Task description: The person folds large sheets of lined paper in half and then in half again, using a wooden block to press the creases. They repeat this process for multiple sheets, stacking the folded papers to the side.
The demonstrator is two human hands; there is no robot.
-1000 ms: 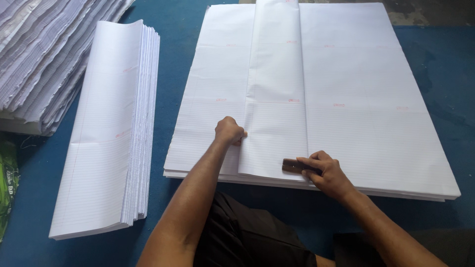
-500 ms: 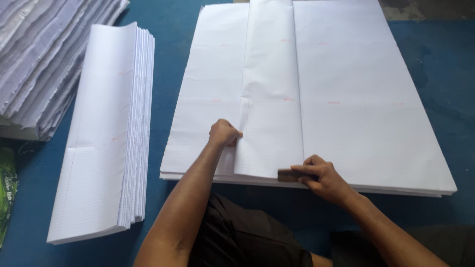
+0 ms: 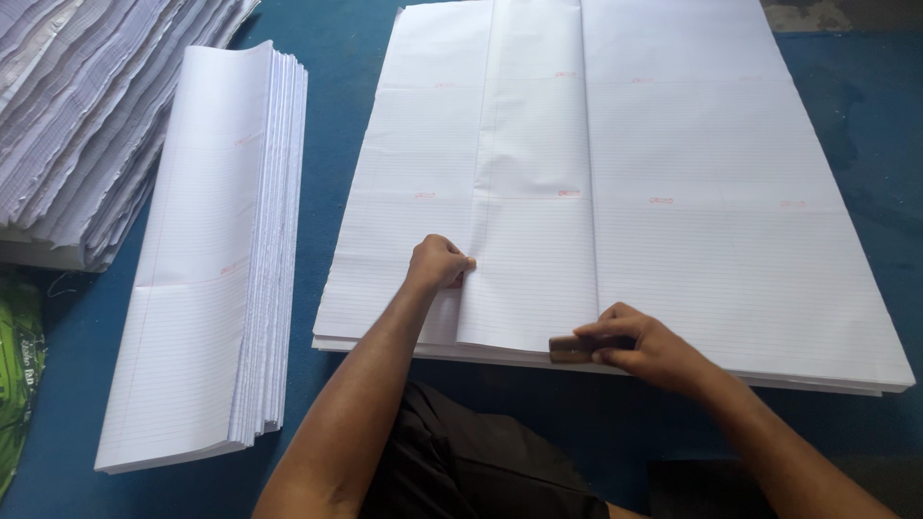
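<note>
A large stack of white ruled sheets [image 3: 731, 221] lies flat on the blue surface. Its top sheet is folded into a long narrow strip [image 3: 534, 192] running away from me. My left hand [image 3: 438, 262] is closed and pinches the strip's left edge near the front. My right hand [image 3: 630, 344] grips a small brown block [image 3: 569, 348] and presses it on the strip's right front corner, at the fold.
A pile of folded ruled sheets [image 3: 207, 259] lies to the left. Behind it sits a taller heap of ruled paper [image 3: 82, 106] at the far left. A green bag [image 3: 17, 384] shows at the left edge. Blue surface [image 3: 865, 106] borders the stack on the right.
My right hand has slid the brown block slightly toward the front right corner of the strip. My left hand stays pinched on the strip's left edge.
</note>
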